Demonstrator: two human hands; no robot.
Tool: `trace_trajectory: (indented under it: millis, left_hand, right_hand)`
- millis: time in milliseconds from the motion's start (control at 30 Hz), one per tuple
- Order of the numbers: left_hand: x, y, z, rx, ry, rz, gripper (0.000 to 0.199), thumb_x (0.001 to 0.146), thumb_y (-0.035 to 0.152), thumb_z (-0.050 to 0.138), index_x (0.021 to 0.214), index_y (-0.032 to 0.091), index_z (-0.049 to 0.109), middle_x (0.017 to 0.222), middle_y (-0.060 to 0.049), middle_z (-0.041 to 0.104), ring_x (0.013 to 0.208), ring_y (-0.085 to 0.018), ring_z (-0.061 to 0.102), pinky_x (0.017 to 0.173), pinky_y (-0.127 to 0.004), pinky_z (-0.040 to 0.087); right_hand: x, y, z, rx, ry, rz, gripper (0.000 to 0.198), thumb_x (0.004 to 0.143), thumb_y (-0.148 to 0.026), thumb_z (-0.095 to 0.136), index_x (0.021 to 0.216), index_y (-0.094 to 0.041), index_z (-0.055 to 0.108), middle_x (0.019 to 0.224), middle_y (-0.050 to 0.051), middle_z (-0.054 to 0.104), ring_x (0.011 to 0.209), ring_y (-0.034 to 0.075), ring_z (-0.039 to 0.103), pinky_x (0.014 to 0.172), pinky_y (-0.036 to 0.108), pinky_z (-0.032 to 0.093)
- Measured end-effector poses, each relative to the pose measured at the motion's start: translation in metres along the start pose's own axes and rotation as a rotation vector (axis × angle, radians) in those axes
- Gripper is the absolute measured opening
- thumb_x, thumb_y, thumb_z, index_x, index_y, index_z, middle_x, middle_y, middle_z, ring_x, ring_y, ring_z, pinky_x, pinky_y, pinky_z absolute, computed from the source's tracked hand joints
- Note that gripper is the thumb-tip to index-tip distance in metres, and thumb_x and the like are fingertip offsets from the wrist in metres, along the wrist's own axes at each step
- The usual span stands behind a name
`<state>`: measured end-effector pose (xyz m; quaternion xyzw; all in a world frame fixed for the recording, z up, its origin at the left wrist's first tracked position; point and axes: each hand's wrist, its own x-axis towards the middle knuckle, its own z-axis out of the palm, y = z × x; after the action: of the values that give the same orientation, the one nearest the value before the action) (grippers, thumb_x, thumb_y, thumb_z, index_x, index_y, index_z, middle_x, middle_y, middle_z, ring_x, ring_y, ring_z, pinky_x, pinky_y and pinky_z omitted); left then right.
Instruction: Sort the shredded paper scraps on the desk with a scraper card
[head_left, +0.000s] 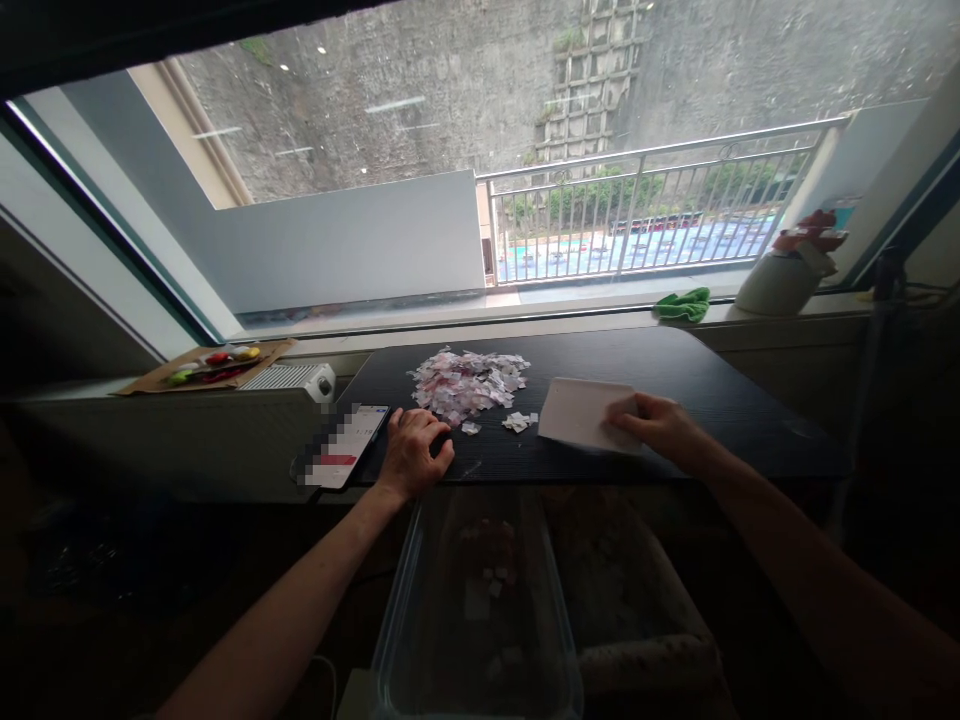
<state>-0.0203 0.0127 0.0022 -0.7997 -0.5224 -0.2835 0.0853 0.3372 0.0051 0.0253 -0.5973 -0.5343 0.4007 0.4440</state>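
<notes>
A flat white rectangular card or board (581,412) lies low over the black tabletop. My right hand (660,428) grips it by its right edge, thumb on top; the fingertips are slightly blurred. My left hand (415,448) rests on the table's front edge, fingers bent and thumb apart, with nothing seen in it. Just beyond it is a heap of small paper pieces (466,385), white with some pink. Between that heap and the board sits a small cluster of white pieces (516,422), and one loose piece (471,428) lies nearer my left hand.
A phone (349,445) with a lit screen lies left of my left hand. Below the table edge stands a clear plastic bin (566,640) with a few white pieces inside. On the sill are a green cloth (684,305) and a pale container (776,280). A radiator (289,380) adjoins the table's left.
</notes>
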Motion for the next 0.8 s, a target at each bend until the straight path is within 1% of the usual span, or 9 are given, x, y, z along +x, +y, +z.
trace_trajectory:
  millis: [100, 200, 300, 367, 467, 533, 600, 733, 800]
  left_hand:
    - [0.0, 0.001, 0.0, 0.008, -0.003, -0.007, 0.017, 0.078, 0.029, 0.054, 0.085, 0.022, 0.068, 0.088, -0.005, 0.066, 0.104, -0.026, 0.056, 0.108, -0.053, 0.026]
    - [0.0, 0.003, -0.001, 0.009, -0.014, -0.014, 0.018, 0.077, 0.028, 0.054, 0.086, 0.021, 0.068, 0.091, -0.006, 0.066, 0.104, -0.026, 0.056, 0.109, -0.053, 0.026]
    - [0.0, 0.004, -0.001, 0.009, -0.018, -0.022, 0.018, 0.077, 0.028, 0.055, 0.085, 0.021, 0.068, 0.091, -0.006, 0.066, 0.104, -0.026, 0.056, 0.109, -0.053, 0.026]
    - [0.0, 0.005, -0.002, 0.01, -0.019, -0.028, 0.017, 0.078, 0.028, 0.055, 0.085, 0.022, 0.069, 0.091, -0.006, 0.066, 0.104, -0.025, 0.055, 0.11, -0.052, 0.025]
    - [0.0, 0.005, -0.001, 0.008, -0.024, -0.04, 0.017, 0.078, 0.028, 0.055, 0.086, 0.021, 0.069, 0.091, -0.006, 0.066, 0.106, -0.026, 0.054, 0.111, -0.052, 0.024]
    - [0.0, 0.006, -0.001, 0.002, -0.029, -0.045, 0.017, 0.077, 0.028, 0.056, 0.086, 0.021, 0.069, 0.092, -0.006, 0.066, 0.107, -0.026, 0.054, 0.111, -0.052, 0.023]
    - [0.0, 0.006, 0.0, -0.001, -0.03, -0.047, 0.016, 0.077, 0.028, 0.057, 0.086, 0.021, 0.069, 0.093, -0.006, 0.066, 0.107, -0.026, 0.054, 0.111, -0.052, 0.023]
    - [0.0, 0.006, 0.0, 0.006, -0.026, -0.052, 0.016, 0.077, 0.027, 0.057, 0.085, 0.02, 0.069, 0.093, -0.006, 0.066, 0.106, -0.025, 0.055, 0.111, -0.051, 0.023]
    - [0.0, 0.006, 0.0, 0.006, -0.028, -0.052, 0.016, 0.077, 0.027, 0.057, 0.086, 0.021, 0.068, 0.092, -0.006, 0.066, 0.106, -0.025, 0.055, 0.111, -0.051, 0.023]
  right_hand:
    - [-0.011, 0.001, 0.017, 0.03, -0.059, 0.03, 0.019, 0.062, -0.032, 0.074, 0.076, -0.019, 0.07, 0.077, 0.003, 0.075, 0.071, 0.02, 0.068, 0.065, 0.029, 0.055]
    - [-0.027, -0.001, 0.03, 0.1, -0.158, 0.043, 0.025, 0.064, -0.034, 0.075, 0.083, -0.019, 0.071, 0.084, 0.004, 0.076, 0.078, 0.021, 0.07, 0.07, 0.031, 0.057]
    - [-0.04, -0.005, 0.039, 0.124, -0.204, 0.037, 0.031, 0.065, -0.039, 0.075, 0.089, -0.019, 0.071, 0.087, 0.005, 0.076, 0.081, 0.024, 0.071, 0.073, 0.034, 0.058]
    - [-0.043, -0.008, 0.038, 0.114, -0.202, 0.027, 0.033, 0.065, -0.041, 0.076, 0.089, -0.019, 0.071, 0.087, 0.005, 0.076, 0.082, 0.025, 0.071, 0.074, 0.035, 0.058]
    - [-0.041, -0.009, 0.026, 0.094, -0.116, 0.014, 0.03, 0.066, -0.039, 0.075, 0.089, -0.021, 0.071, 0.088, 0.003, 0.076, 0.082, 0.023, 0.07, 0.076, 0.034, 0.058]
    - [-0.038, -0.007, 0.016, 0.056, -0.041, 0.027, 0.025, 0.068, -0.037, 0.073, 0.088, -0.022, 0.071, 0.084, 0.003, 0.075, 0.078, 0.022, 0.07, 0.072, 0.032, 0.057]
    - [-0.038, -0.003, 0.011, 0.03, -0.007, 0.046, 0.023, 0.069, -0.037, 0.072, 0.086, -0.023, 0.071, 0.081, 0.003, 0.075, 0.075, 0.022, 0.069, 0.068, 0.031, 0.057]
    - [-0.045, 0.001, 0.022, 0.041, -0.125, 0.054, 0.028, 0.066, -0.04, 0.072, 0.087, -0.021, 0.07, 0.081, 0.004, 0.075, 0.072, 0.022, 0.069, 0.063, 0.031, 0.056]
    - [-0.046, -0.002, 0.03, 0.04, -0.166, 0.027, 0.031, 0.066, -0.042, 0.071, 0.089, -0.02, 0.071, 0.081, 0.004, 0.074, 0.07, 0.022, 0.068, 0.06, 0.031, 0.055]
